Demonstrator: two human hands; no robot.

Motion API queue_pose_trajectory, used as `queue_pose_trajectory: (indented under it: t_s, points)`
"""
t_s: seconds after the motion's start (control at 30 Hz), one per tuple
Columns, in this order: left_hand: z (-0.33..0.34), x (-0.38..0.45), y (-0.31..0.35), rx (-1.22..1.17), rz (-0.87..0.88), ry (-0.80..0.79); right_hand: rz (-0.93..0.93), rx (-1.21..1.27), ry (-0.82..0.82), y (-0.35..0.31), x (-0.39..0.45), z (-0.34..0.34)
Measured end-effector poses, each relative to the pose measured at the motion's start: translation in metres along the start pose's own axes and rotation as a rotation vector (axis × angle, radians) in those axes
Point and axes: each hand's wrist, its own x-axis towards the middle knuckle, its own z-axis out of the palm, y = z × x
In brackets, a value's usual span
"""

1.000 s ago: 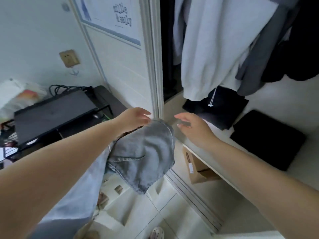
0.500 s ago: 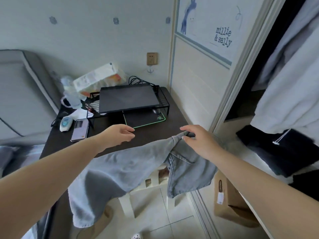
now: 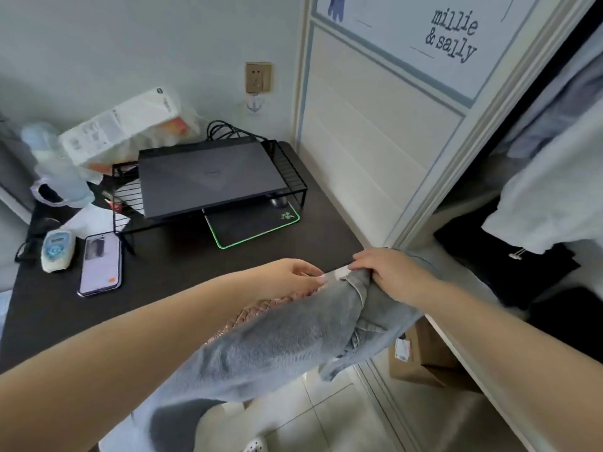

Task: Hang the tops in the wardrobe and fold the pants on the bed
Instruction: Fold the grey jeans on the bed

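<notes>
Both hands have closed in on the jeans (image 3: 293, 347) since half a second ago: the right hand (image 3: 388, 272) grips the waistband from above, and the left hand (image 3: 293, 272) now pinches its edge just beside it. They hang over the desk (image 3: 182, 265) corner by the wardrobe (image 3: 489, 125), whose door reads "millie & sally". A laptop (image 3: 208, 177) sits on a rack

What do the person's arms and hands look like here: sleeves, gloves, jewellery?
Both forearms are bare up to the frame edge, with no sleeves in view. The left hand and right hand wear no gloves, and no rings, watch or bracelets show. Fingernails look short with pale tips.
</notes>
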Motion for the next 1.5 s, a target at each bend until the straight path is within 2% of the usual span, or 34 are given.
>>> queue_pose_trajectory:
  t_s: [0.17,0.23,0.3,0.4,0.57,0.6,0.67,0.77,0.87,0.93,1.03,1.13,1.27,1.37,1.5]
  points:
    - [0.02,0.038,0.027,0.024,0.031,-0.098,0.198,-0.099,0.009,-0.008,0.008,-0.004]
    - [0.026,0.045,0.034,0.044,0.051,-0.12,0.264,-0.104,0.11,-0.011,0.005,-0.003]
    - [0.029,0.049,0.042,0.015,0.085,-0.124,0.309,0.01,0.268,-0.016,0.0,-0.006]
    - [0.024,0.047,0.054,0.025,0.163,-0.024,0.297,0.194,0.456,-0.023,-0.008,-0.021]
    - [0.0,0.021,0.069,0.056,0.377,0.161,0.175,0.348,0.596,-0.021,-0.027,-0.042]
    - [-0.004,0.011,0.072,0.021,0.406,0.182,0.176,0.374,0.588,-0.017,-0.034,-0.045]
    - [-0.012,-0.008,0.077,-0.038,0.463,0.212,0.205,0.37,0.468,-0.006,-0.044,-0.045]
    - [-0.008,-0.038,0.087,0.029,0.538,0.227,0.204,0.38,0.277,0.001,-0.054,-0.042]
    - [0.002,-0.069,0.09,0.043,0.567,0.294,0.126,0.426,0.097,-0.005,-0.06,-0.04]
    - [0.012,-0.093,0.091,0.028,0.569,0.392,0.055,0.258,0.094,-0.007,-0.072,-0.037]
    - [0.031,-0.134,0.095,0.005,0.585,0.539,-0.024,0.06,0.358,-0.015,-0.097,-0.04]
    - [0.048,-0.174,0.102,-0.055,0.597,0.712,-0.095,0.115,0.559,-0.033,-0.125,-0.056]
    - [0.071,-0.231,0.11,-0.062,0.601,0.949,-0.208,0.27,0.736,-0.065,-0.17,-0.084]
    - [0.082,-0.271,0.107,0.009,0.547,1.08,-0.302,0.373,0.769,-0.092,-0.199,-0.101]
    - [0.093,-0.331,0.096,0.076,0.496,1.252,-0.448,0.409,0.729,-0.145,-0.236,-0.115]
